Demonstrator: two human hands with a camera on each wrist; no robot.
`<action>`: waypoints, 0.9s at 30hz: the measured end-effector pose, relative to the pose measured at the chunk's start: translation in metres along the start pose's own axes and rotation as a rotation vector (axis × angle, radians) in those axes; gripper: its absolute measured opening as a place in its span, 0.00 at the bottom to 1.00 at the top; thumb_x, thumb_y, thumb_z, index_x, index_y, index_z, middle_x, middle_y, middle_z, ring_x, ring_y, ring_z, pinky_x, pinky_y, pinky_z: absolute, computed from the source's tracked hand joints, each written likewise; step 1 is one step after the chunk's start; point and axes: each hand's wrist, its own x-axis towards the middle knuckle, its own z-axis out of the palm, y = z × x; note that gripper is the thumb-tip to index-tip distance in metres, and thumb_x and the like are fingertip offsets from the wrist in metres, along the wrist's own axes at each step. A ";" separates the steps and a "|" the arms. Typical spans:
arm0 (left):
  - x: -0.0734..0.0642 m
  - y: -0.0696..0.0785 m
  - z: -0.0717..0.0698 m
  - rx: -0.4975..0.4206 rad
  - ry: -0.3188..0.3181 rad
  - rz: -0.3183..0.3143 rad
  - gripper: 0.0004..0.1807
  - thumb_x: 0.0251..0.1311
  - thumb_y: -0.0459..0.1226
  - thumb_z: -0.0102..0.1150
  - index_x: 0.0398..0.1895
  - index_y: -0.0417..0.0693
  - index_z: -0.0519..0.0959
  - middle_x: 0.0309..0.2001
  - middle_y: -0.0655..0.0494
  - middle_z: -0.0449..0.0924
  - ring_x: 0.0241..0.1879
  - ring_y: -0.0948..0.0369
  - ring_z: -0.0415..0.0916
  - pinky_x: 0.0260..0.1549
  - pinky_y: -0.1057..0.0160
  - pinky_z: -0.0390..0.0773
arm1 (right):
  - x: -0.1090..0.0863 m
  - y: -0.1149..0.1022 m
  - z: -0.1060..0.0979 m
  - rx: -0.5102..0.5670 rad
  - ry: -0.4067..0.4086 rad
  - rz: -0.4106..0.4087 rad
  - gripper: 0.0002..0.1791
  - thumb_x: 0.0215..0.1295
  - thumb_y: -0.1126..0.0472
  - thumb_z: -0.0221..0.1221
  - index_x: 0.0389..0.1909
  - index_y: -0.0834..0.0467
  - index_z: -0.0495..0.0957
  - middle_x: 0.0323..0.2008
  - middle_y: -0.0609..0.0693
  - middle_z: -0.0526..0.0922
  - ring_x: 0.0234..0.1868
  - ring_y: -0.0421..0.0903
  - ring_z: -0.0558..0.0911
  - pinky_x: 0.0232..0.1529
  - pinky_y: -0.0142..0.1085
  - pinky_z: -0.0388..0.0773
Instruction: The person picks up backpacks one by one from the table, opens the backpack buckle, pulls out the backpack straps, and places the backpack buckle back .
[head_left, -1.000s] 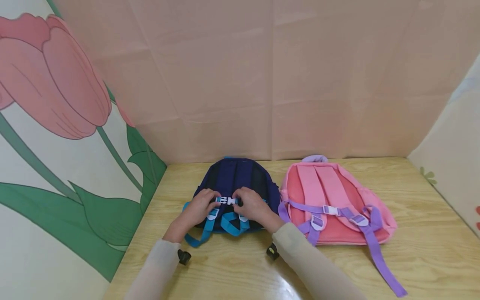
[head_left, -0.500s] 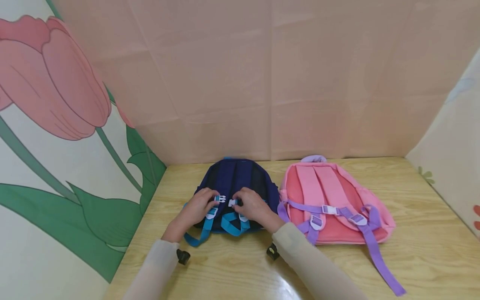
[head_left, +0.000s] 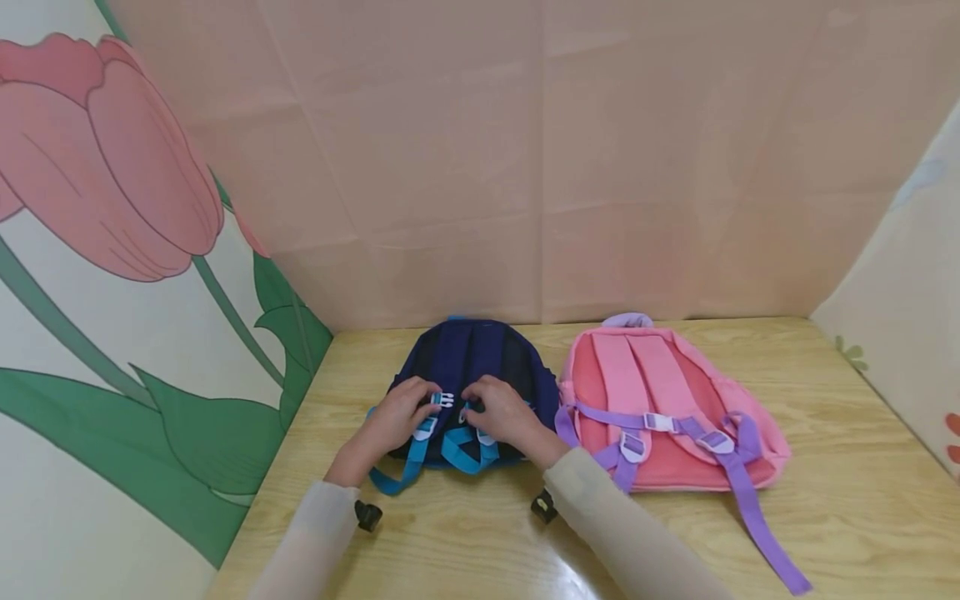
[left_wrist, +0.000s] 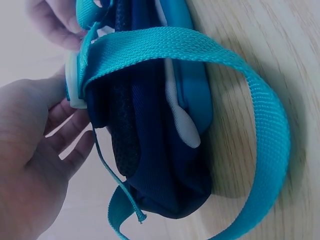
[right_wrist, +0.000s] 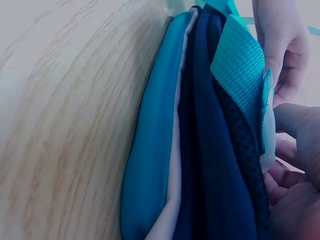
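Observation:
A navy backpack lies on the table with its shoulder straps up. My left hand pinches the pronged half of a white side-release buckle on its blue chest strap. Just to the right, my right hand has thumb and fingers closed on the other buckle half, which is mostly hidden behind the fingertips. The two halves are apart. Blue webbing loops below the hands. In the left wrist view a teal strap arcs over the wood beside the bag's edge.
A pink backpack with purple straps and its white chest buckle fastened lies right beside the navy one. Behind the wooden table hangs a beige sheet. A tulip-printed panel stands at the left.
The buckle halves, joined or nearly touching a second ago, have come apart. The right half has turned and slipped mostly behind the right fingertips. Both hands stay above the navy backpack.

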 end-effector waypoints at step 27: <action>0.001 0.003 0.002 -0.003 0.003 0.033 0.13 0.71 0.38 0.61 0.53 0.43 0.81 0.48 0.53 0.82 0.52 0.55 0.77 0.55 0.54 0.78 | 0.007 -0.011 0.003 0.053 0.035 -0.045 0.12 0.66 0.56 0.68 0.46 0.57 0.85 0.39 0.47 0.81 0.39 0.42 0.81 0.38 0.32 0.78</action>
